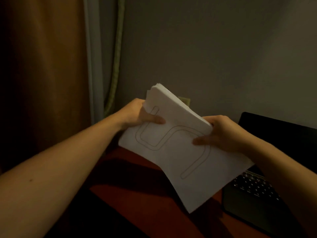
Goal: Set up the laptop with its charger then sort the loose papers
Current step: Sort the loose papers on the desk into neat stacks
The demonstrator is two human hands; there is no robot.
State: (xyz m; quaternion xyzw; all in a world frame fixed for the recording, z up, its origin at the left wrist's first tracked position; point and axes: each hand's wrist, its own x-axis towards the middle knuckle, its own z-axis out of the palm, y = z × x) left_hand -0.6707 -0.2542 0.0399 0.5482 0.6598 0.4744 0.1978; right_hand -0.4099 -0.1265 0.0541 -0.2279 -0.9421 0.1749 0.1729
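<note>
I hold a thick stack of white papers (178, 148) above the table, tilted up toward the wall. The top sheet carries a thin outlined winding shape. My left hand (142, 115) grips the stack's left edge, thumb on top. On the right edge sits my right hand (221, 133), thumb pressed on the top sheet. The black laptop (257, 191) stands open at the lower right, its screen dark, its keyboard partly hidden by the papers. No charger is visible.
The table has a reddish-brown top (133, 191) in dim light. A grey wall (205, 57) rises behind it. A brown curtain (44, 66) and a pale curtain with a green edge (116, 66) hang at the left.
</note>
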